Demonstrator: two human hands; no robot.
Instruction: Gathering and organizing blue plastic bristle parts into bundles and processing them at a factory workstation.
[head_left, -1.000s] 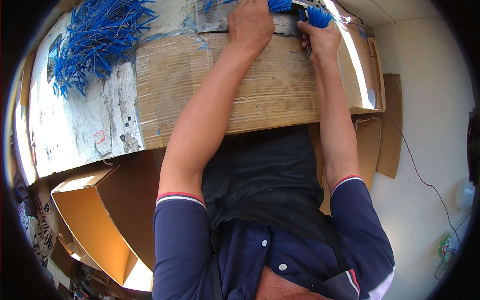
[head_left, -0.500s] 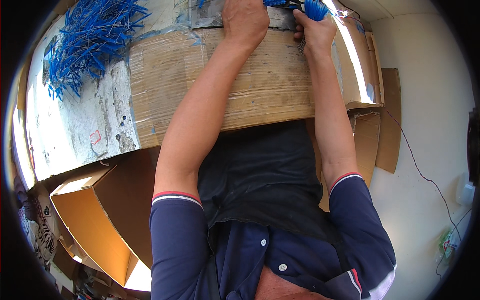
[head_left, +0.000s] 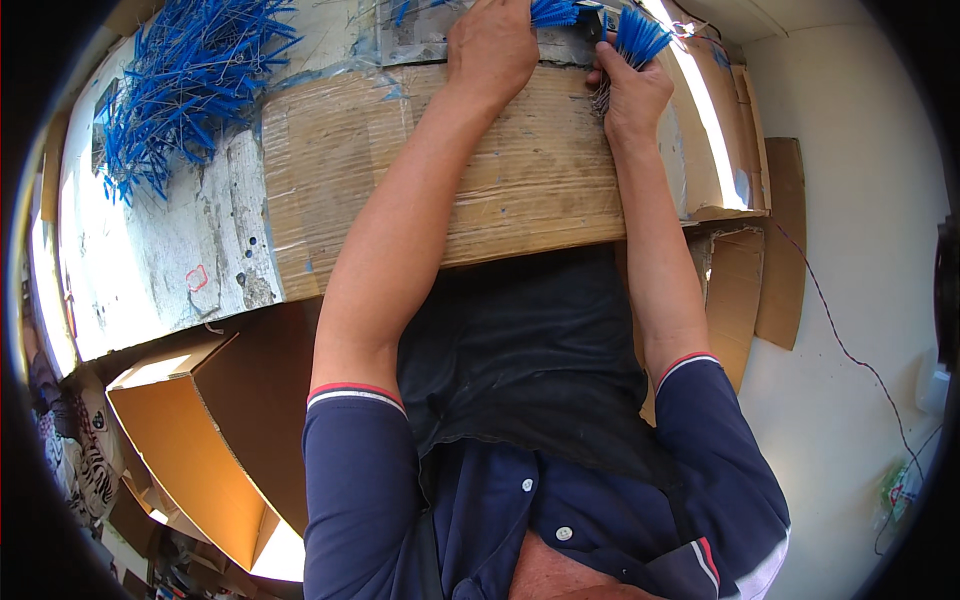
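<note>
Both of my arms reach out over a cardboard-covered worktop. My right hand is closed around a bundle of thin blue-tipped wire pieces, their blue ends fanning out above my fist. My left hand lies knuckles-up at the far edge of the worktop, fingers curled over more blue pieces next to a dark metal part. What lies under its palm is hidden.
A big loose heap of the same blue pieces lies at the far left on a worn white surface. An open cardboard box stands at my lower left. Flat cardboard sheets lean at the right, and a thin cable runs down the wall.
My right hand has drawn back a little toward me with its bundle, the blue ends now spread wider. My left hand has stayed at the far edge.
</note>
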